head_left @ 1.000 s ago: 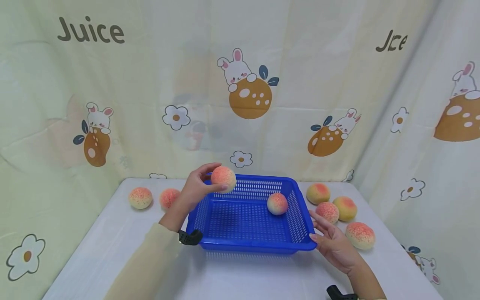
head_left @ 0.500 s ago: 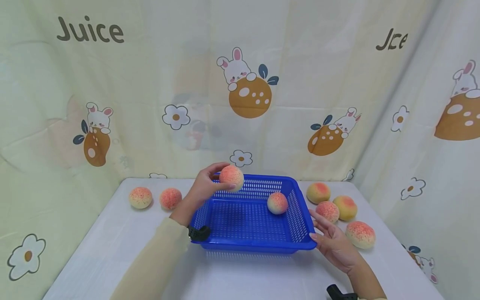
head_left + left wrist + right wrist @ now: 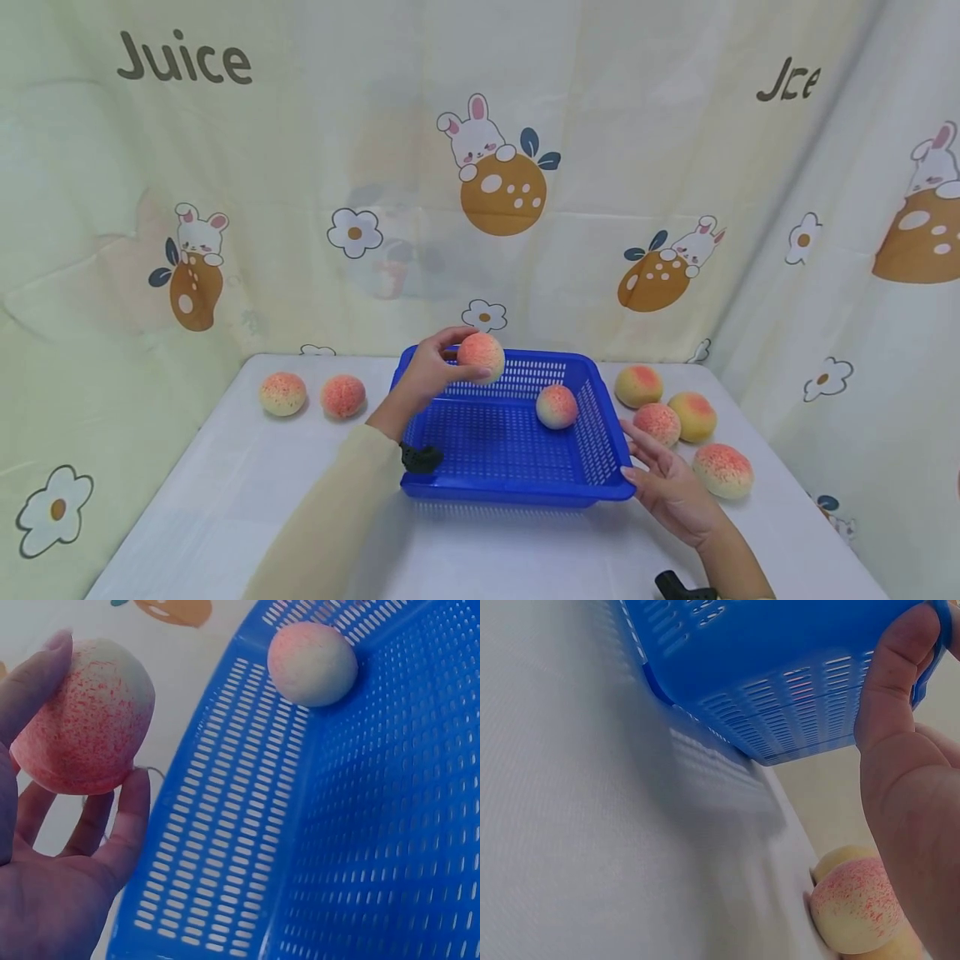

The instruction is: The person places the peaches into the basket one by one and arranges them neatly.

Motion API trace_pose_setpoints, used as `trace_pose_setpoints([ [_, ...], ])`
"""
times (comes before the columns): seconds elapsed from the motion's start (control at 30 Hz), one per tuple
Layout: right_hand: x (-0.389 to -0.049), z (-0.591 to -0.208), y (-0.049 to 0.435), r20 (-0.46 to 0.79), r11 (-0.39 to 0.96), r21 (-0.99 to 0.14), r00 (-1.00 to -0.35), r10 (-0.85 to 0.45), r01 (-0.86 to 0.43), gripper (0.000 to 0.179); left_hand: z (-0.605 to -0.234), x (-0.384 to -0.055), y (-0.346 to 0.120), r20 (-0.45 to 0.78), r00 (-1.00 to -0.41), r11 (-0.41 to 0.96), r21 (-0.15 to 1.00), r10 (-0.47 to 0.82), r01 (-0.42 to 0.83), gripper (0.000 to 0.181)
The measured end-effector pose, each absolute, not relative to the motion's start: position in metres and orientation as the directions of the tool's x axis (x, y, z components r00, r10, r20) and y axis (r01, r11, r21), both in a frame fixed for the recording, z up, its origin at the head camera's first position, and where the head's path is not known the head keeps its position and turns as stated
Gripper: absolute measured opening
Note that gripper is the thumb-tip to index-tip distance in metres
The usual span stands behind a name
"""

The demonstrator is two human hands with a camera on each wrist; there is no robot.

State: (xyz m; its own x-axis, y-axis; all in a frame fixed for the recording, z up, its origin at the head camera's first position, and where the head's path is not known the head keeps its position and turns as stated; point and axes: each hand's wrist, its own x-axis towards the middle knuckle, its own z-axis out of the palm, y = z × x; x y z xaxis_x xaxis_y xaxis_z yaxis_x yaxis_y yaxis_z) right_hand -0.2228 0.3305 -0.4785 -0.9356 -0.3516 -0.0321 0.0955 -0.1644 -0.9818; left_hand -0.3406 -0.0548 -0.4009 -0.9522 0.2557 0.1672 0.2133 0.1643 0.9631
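Note:
My left hand (image 3: 433, 369) grips a pink-and-cream peach (image 3: 481, 358) between thumb and fingers, up over the back left part of a blue plastic basket (image 3: 517, 492). In the left wrist view the held peach (image 3: 94, 720) shows its speckled red side, with fingertips under it. Another peach (image 3: 557, 407) lies inside the basket near its right wall. My right hand (image 3: 675, 492) holds the basket's right rim near the front corner. The right wrist view shows the thumb (image 3: 900, 682) on the rim of the basket (image 3: 780, 667); the other fingers are mostly hidden.
Two peaches, one paler (image 3: 282, 394) and one redder (image 3: 343, 397), lie left of the basket on the white table (image 3: 225, 500). Right of it sit several more, including a yellowish one (image 3: 638, 386) and a large speckled one (image 3: 723, 471). A printed curtain (image 3: 300, 150) hangs behind.
My left hand has moved to the right with the peach, further in over the basket. The right hand and the basket have stayed in place.

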Motion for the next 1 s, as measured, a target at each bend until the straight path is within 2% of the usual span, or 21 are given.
trace_pose_setpoints([
  [0.67, -0.222, -0.476, 0.33, -0.046, -0.153, -0.983, -0.94, -0.337, 0.103, 0.072, -0.418, -0.359, -0.038, 0.11, -0.954, 0.208, 0.963, 0.278, 0.172, 0.066],
  [1.0, -0.222, -0.475, 0.331, -0.042, -0.143, -0.985, -0.942, -0.334, 0.095, 0.071, -0.423, -0.361, -0.03, 0.029, -0.964, 0.246, 0.964, 0.266, 0.097, 0.063],
])
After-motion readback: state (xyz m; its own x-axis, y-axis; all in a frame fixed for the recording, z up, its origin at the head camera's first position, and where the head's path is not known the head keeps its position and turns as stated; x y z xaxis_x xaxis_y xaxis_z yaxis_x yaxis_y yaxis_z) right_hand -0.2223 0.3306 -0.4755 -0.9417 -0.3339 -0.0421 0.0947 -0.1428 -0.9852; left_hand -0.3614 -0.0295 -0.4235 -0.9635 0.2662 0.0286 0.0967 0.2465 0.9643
